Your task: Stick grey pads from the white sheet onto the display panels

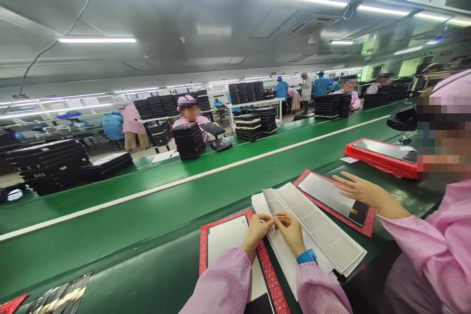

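My left hand and my right hand, which has a blue band on its wrist, meet with pinched fingertips at the left edge of a white sticker sheet. Thin lines divide this sheet into panels, and its left side lifts into a fold. Exactly what lies between the fingertips is too small to make out. More white paper shows beneath. Under my left forearm is a flat display panel with a pale face, resting on a red bubble-wrap sheet.
To the right, a co-worker's open hand hovers over another panel on red wrap. Behind it lies a red-wrapped stack. A green conveyor belt runs ahead, with black stacks beyond. Dark strips lie at lower left.
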Demonstrator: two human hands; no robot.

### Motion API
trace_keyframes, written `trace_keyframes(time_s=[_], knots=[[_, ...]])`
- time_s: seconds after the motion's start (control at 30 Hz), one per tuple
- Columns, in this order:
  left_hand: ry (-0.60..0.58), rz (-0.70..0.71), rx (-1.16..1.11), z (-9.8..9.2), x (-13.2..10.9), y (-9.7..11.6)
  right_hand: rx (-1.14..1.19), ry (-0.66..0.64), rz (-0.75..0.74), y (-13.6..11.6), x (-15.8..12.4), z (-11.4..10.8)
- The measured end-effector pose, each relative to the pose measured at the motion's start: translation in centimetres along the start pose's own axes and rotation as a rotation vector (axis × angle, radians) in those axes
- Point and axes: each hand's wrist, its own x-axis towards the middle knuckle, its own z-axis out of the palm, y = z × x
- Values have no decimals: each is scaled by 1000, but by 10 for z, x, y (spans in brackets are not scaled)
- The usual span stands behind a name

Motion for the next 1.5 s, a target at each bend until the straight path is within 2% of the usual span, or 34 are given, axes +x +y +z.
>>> trace_keyframes(time_s=[0.2, 0.43, 0.57, 0.73, 0.83, 0.9, 0.97, 1.03, 1.13, 1.2, 1.27, 1.33, 1.5], knots=[[26, -21, 7, 2, 0, 0, -67, 16, -17, -5, -2, 2], [145, -141, 99, -2, -5, 2, -248, 65, -45, -18, 1, 0], [157, -200, 130, -6, -5, 3, -397, 118, -53, -38, 17, -25], [113, -227, 149, -10, -1, 7, -552, 237, -84, -83, 37, -79], [121, -214, 156, -14, 0, 14, -600, 336, -115, -110, 35, -99], [153, -170, 161, -18, -6, 23, -604, 366, -155, -124, 24, -101], [203, -88, 162, -23, -21, 36, -611, 349, -201, -132, 8, -93], [246, 13, 156, -28, -47, 51, -614, 292, -232, -134, -13, -79], [265, 207, 142, -29, -103, 72, -544, 164, -231, -130, -47, -52], [307, 393, 175, -27, -141, 77, -489, 78, -226, -125, -70, -33], [383, 480, 286, -22, -168, 75, -473, 27, -227, -121, -89, -15], [467, 495, 394, -18, -183, 66, -476, 5, -225, -118, -105, 0], [630, 452, 466, -16, -190, 40, -447, -27, -200, -110, -127, 24]])
